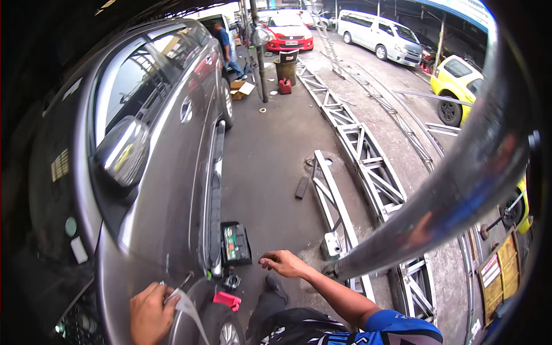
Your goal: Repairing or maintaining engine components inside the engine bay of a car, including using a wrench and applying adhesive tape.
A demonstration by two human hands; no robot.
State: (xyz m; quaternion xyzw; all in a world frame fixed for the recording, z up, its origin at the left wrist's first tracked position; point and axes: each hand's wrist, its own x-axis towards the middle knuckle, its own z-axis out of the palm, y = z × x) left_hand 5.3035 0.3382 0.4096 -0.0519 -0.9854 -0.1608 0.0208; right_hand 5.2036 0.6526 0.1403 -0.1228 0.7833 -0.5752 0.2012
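Left hand point(150, 313) on glossy grey car fender point(144, 253)

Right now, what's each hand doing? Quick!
Left hand: closed on a pale strip against the grey car's fender.
Right hand: loosely open, holding nothing, above the ground.

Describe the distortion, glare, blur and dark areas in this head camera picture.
Head view: fisheye bending curves the grey car's side and the long metal truss frames on the ground; daylight glares off the chrome side mirror and the window above it; a large shiny raised panel at right is close and blurred; the corners are black, and the lower left by the left hand lies in deep shadow.
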